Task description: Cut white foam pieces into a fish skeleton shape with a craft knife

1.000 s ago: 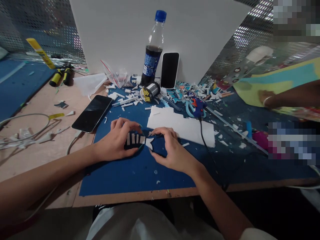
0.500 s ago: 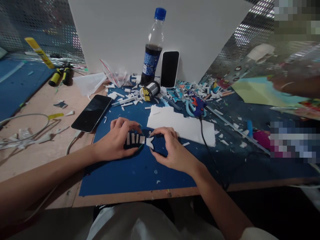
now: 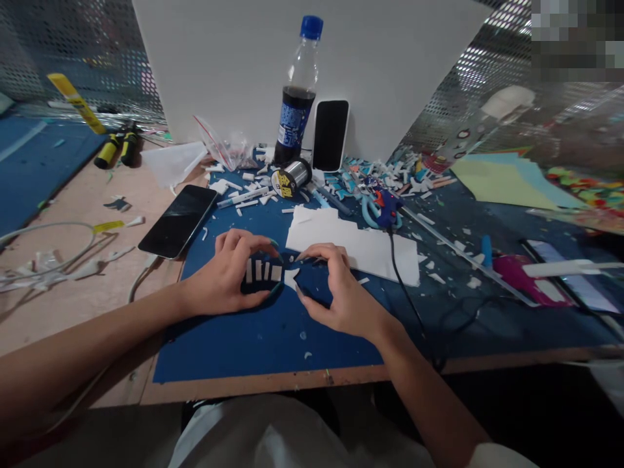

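On a blue mat, several small white strips lie side by side in a row, with a squarish white piece at their right end. My left hand curves around this row, thumb below and fingers above with a gap between them; it holds nothing. Just right of the square piece lies a small white tail-shaped piece with a forked right side. My right hand is open around that fork, its thumb tip close to the lower prong and its fingertips above.
Behind my hands lie a stepped white sheet, a wire spool and a cola bottle. One phone lies at left; another phone leans upright. White scraps and a glue gun with its cord are at right.
My right thumb and fingers have spread wider and drawn slightly right, away from the tail-shaped piece. My left hand is almost unchanged. A person at the right has moved back, uncovering coloured sheets and a phone.
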Tool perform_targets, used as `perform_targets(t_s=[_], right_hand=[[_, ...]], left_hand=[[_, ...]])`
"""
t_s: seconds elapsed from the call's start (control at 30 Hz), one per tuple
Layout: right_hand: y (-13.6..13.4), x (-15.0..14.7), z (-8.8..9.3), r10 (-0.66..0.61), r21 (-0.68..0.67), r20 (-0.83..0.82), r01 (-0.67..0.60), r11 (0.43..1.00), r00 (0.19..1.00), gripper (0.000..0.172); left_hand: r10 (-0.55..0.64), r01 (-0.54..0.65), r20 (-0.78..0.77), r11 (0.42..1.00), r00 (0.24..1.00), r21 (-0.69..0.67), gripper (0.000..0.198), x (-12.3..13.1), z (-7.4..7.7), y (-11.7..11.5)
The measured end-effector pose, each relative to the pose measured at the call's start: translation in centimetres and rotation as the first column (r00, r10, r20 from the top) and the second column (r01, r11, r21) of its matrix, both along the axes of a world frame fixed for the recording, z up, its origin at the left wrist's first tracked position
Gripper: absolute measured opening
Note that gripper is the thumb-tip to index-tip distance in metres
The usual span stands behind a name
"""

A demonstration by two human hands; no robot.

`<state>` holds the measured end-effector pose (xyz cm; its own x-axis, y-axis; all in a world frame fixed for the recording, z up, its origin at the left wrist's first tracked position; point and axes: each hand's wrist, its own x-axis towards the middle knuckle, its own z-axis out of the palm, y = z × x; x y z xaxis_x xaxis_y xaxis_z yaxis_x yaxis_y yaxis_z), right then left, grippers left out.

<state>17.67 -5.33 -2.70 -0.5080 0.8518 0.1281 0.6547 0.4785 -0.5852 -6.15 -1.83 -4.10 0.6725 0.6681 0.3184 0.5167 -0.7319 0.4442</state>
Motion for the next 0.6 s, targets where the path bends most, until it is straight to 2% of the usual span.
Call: perform_targets(t_s=[0.17, 0.33, 0.5, 0.6], right_hand=[[0.0, 0.0, -0.1, -0.017, 0.029, 0.018, 0.017, 0.999, 1.000, 0.045], [0.2, 0.2, 0.2, -0.047, 0.045, 0.031, 0.045, 0.998, 0.998, 0.036], [0.5, 0.8, 0.9, -0.046, -0.095, 0.072, 0.052, 0.994, 0.996, 0.016], [0.5, 1.0, 1.0, -0.023, -0.207, 0.084, 0.040, 0.978, 0.996, 0.013]], left_hand=[[-0.021, 0.021, -0.011, 1.000, 1.000, 0.012, 0.058, 0.7, -0.1, -0.1], [-0.019, 0.018, -0.013, 0.999, 1.000, -0.029, 0.057, 0.9, -0.3, -0.1], [-0.033, 0.033, -0.018, 0.999, 0.999, -0.015, 0.056, 0.8, -0.3, -0.2], [-0.044, 0.044, -0.026, 0.999, 0.999, 0.014, 0.056, 0.8, -0.2, -0.2]])
